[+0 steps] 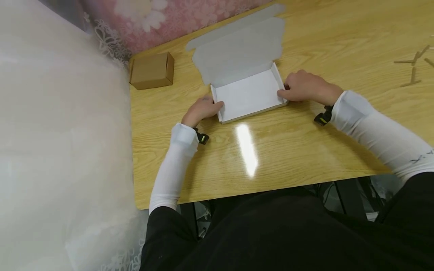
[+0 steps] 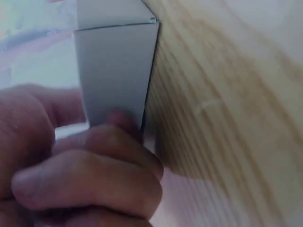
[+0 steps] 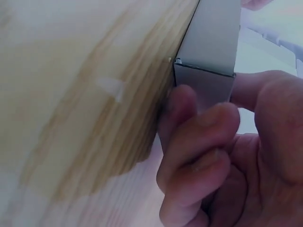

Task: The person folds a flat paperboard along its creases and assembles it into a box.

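Observation:
A white cardboard box (image 1: 249, 93) sits on the wooden table with its lid (image 1: 240, 49) folded back, away from the person. Its inside shows as bare white. My left hand (image 1: 203, 109) grips the box's left side wall, thumb over the rim and curled fingers on the outside. In the left wrist view those fingers (image 2: 109, 165) press against the outer wall (image 2: 116, 66). On the opposite side my right hand (image 1: 301, 87) pinches the right wall the same way. The right wrist view has its curled fingers (image 3: 199, 142) beside the box corner (image 3: 206, 80).
A closed brown cardboard box (image 1: 150, 71) stands at the back left of the wooden table (image 1: 288, 150). Several thin brown strips (image 1: 413, 64) lie at the far right. A whitish sheet (image 1: 64, 150) hangs along the left, and a pink floral cloth (image 1: 183, 19) borders the back.

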Demonstrator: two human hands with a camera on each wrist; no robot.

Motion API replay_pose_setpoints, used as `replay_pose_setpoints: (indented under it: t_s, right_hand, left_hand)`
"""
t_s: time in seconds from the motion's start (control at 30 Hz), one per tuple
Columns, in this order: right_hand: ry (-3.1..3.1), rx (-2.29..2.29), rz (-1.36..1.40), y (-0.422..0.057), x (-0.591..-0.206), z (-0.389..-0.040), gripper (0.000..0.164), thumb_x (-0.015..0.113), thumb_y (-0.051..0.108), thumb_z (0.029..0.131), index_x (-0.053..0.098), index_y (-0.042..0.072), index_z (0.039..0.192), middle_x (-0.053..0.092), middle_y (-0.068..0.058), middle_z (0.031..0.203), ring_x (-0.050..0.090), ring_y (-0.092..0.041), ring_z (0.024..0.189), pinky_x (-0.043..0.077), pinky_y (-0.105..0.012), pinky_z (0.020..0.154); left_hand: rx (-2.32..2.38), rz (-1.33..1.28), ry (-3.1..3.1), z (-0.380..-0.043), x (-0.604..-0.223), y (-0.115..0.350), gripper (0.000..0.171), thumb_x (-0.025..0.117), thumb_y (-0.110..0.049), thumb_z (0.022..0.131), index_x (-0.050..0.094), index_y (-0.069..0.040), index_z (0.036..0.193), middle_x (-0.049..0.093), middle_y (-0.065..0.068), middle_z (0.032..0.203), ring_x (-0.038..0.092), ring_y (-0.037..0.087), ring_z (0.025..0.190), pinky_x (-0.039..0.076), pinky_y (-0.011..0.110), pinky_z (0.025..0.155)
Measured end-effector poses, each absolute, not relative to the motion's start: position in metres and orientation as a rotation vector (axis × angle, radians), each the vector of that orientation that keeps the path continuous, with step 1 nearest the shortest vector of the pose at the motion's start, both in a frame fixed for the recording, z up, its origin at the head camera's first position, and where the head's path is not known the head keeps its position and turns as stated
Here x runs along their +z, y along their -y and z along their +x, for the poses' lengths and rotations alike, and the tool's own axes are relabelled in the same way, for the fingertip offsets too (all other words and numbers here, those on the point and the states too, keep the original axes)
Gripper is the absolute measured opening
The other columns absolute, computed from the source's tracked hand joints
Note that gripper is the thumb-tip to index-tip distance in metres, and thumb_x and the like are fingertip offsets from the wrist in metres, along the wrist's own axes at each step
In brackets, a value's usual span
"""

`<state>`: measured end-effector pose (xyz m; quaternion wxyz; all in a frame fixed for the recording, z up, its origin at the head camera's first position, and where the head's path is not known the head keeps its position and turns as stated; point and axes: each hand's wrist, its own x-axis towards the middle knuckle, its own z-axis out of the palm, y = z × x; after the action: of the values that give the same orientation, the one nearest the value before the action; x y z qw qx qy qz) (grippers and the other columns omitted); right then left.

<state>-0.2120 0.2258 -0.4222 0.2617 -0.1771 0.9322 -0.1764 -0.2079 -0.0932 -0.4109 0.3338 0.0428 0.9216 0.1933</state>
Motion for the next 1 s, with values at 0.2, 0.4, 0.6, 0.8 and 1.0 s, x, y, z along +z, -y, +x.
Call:
replay_pose_setpoints:
  t_s: [0.2, 0.4, 0.6, 0.8, 1.0]
  right_hand:
    - [-2.522, -0.427, -0.52, -0.226, -0.414, -0.209, 0.057, 0.046, 0.054, 0.091, 0.049, 0.012, 0.053, 0.038, 0.002, 0.047, 0.036, -0.012, 0.045, 0.03, -0.025, 0.043]
    - [-2.517, -0.432, -0.511, -0.218, -0.411, -0.206, 0.043, 0.048, 0.035, 0.088, 0.045, 0.013, 0.05, 0.039, 0.003, 0.047, 0.035, -0.012, 0.044, 0.028, -0.025, 0.039]
    - [-2.496, -0.427, -0.456, -0.216, -0.416, -0.204, 0.038, 0.052, 0.032, 0.084, 0.042, 0.014, 0.051, 0.033, 0.004, 0.047, 0.027, -0.01, 0.044, 0.023, -0.024, 0.039]
    - [-2.461, -0.485, -0.559, -0.214, -0.419, -0.203, 0.039, 0.049, 0.022, 0.085, 0.04, 0.013, 0.048, 0.03, 0.005, 0.046, 0.024, -0.008, 0.043, 0.023, -0.023, 0.041]
    - [-2.433, -0.496, -0.607, -0.216, -0.423, -0.197, 0.041, 0.049, 0.024, 0.087, 0.04, 0.013, 0.049, 0.03, 0.005, 0.048, 0.026, -0.008, 0.044, 0.025, -0.023, 0.043]
  left_hand:
    - [0.452, 0.126, -2.387, -0.197, -0.407, 0.103, 0.057, 0.051, -0.063, 0.084, 0.046, -0.007, 0.095, 0.044, 0.007, 0.093, 0.043, 0.019, 0.07, 0.037, 0.029, 0.062]
    - [0.512, 0.139, -2.375, -0.195, -0.408, 0.103, 0.035, 0.055, -0.042, 0.085, 0.051, -0.007, 0.084, 0.046, 0.006, 0.096, 0.045, 0.016, 0.06, 0.038, 0.027, 0.054]
    - [0.5, 0.152, -2.393, -0.195, -0.411, 0.098, 0.023, 0.055, -0.031, 0.082, 0.047, -0.009, 0.086, 0.046, 0.004, 0.091, 0.049, 0.018, 0.068, 0.04, 0.027, 0.057]
    - [0.445, 0.155, -2.404, -0.193, -0.41, 0.095, 0.022, 0.054, -0.029, 0.084, 0.047, -0.008, 0.089, 0.046, 0.005, 0.092, 0.048, 0.019, 0.068, 0.041, 0.028, 0.057]
    - [0.442, 0.193, -2.377, -0.187, -0.413, 0.097, 0.023, 0.051, -0.032, 0.084, 0.048, -0.009, 0.083, 0.048, 0.003, 0.083, 0.047, 0.017, 0.06, 0.039, 0.027, 0.055]
